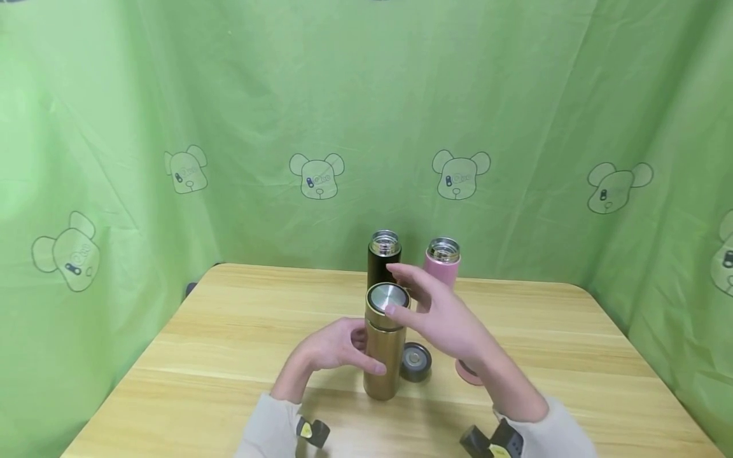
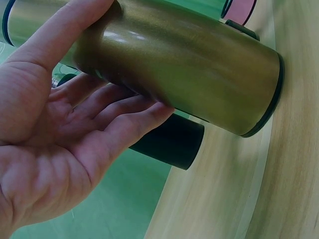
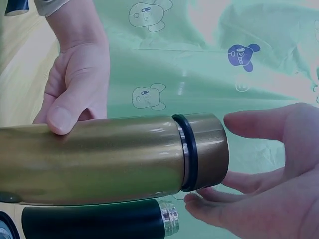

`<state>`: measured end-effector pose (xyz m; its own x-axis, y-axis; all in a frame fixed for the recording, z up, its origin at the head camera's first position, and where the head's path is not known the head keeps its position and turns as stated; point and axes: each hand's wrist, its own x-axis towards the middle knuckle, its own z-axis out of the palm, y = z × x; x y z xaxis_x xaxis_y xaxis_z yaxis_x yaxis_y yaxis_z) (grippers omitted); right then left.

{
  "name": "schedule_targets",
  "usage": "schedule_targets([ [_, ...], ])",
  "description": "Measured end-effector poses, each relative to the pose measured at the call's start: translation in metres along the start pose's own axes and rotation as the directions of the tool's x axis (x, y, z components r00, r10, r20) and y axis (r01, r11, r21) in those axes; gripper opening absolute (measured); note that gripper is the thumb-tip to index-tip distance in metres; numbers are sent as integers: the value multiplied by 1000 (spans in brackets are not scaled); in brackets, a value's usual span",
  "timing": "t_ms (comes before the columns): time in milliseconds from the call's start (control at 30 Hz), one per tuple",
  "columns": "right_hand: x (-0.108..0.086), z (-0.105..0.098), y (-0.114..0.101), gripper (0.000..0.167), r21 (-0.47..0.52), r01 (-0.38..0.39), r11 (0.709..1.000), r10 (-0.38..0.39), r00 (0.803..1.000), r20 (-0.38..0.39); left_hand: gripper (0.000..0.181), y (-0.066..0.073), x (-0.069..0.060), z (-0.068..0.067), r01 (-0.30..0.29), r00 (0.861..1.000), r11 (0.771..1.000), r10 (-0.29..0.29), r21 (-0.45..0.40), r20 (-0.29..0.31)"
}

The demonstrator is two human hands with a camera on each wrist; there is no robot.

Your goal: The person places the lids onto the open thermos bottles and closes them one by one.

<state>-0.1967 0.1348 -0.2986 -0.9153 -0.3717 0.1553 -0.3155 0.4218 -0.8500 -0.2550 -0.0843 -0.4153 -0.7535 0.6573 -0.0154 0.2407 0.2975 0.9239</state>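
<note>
A gold thermos bottle (image 1: 383, 362) stands upright on the table, with its lid (image 1: 388, 299) on top; a dark ring and a silvery gap show between lid and body in the right wrist view. My left hand (image 1: 335, 346) holds the body, thumb across the near side and fingers against the far side, as the left wrist view (image 2: 55, 129) of that hand shows. Around the lid, my right hand (image 1: 452, 318) is spread loosely, thumb tip by the lid's top edge, fingers fairly straight. In the right wrist view the right hand (image 3: 269, 174) does not close firmly on the lid (image 3: 212, 152).
Behind the gold bottle stand a black bottle (image 1: 382, 267) and a pink bottle (image 1: 442, 267), both lidless with bare metal necks. A dark lid (image 1: 416, 361) lies just right of the gold bottle. A pink lid (image 1: 469, 374) is partly hidden under my right wrist. Green curtains (image 1: 378, 95) surround the table.
</note>
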Motion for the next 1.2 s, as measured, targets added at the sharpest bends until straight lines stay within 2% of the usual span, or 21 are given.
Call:
schedule_targets([
  [133, 0, -1, 1, 70, 8, 1, 1000, -1, 1000, 27, 53, -1, 0, 0, 5, 1000, 1000, -5, -2, -2],
  [267, 1, 0, 2, 67, -36, 4, 999, -2, 999, 46, 54, -2, 0, 0, 2, 1000, 1000, -2, -5, 4],
  [533, 3, 0, 4, 61, -57, 52, 997, -48, 997, 67, 53, -2, 0, -1, 10, 1000, 1000, -10, 10, -3],
  [700, 3, 0, 5, 72, -23, 31, 999, -29, 996, 86, 51, -2, 0, -1, 15, 1000, 1000, -14, 9, -2],
  [800, 3, 2, 4, 78, 7, 10, 1000, -10, 996, 83, 51, -2, 0, -1, 13, 1000, 1000, -13, 5, 0],
  [1000, 3, 6, 3, 71, 3, 5, 1000, -5, 999, 37, 51, -2, 0, -2, 10, 1000, 1000, -10, 2, 4],
  [1200, 3, 6, 2, 70, 7, 5, 1000, -5, 1000, 30, 51, -1, 1, -2, 8, 1000, 1000, -8, 6, 6],
])
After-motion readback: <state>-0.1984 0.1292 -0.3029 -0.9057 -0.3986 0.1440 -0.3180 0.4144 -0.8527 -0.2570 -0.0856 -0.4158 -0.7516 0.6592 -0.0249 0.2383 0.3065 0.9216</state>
